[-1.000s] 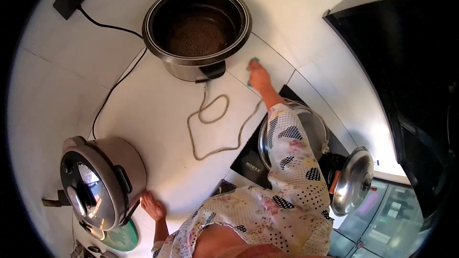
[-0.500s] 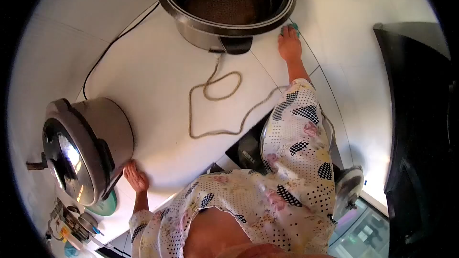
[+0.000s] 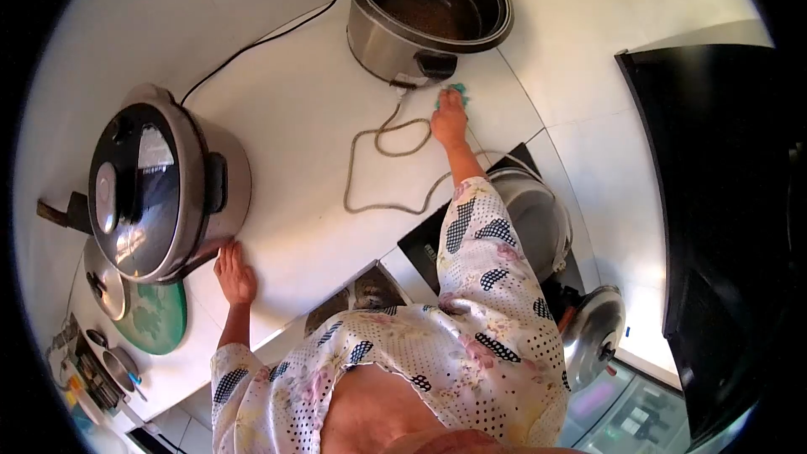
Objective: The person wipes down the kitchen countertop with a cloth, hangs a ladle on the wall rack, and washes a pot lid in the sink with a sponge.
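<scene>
Pressing down on a small green cloth (image 3: 457, 91), the fingers (image 3: 447, 101) of the right hand (image 3: 449, 120) lie fairly flat and close together over it, so that only a corner of the cloth shows past the fingertips. Whether the fingers curl around the cloth or merely rest on it cannot be told. The cloth lies on the white table (image 3: 286, 118), just beside the base of the open steel cooker pot (image 3: 429, 10) and near its dark front latch. A pale braided cord (image 3: 382, 168) runs from the pot and loops across the table just beside the right wrist.

The left hand (image 3: 234, 273) lies flat on the table near its front edge, fingers (image 3: 227, 254) spread open and holding nothing, the fingertips touching or almost touching the base of the lidded pressure cooker (image 3: 160, 189). A green round board (image 3: 155, 315) sits beside that cooker, towards the table's edge.

The right arm, in a patterned sleeve (image 3: 479, 252), passes over a steel pan (image 3: 534, 214) on a dark hob; a steel lid (image 3: 593, 332) stands near it.
</scene>
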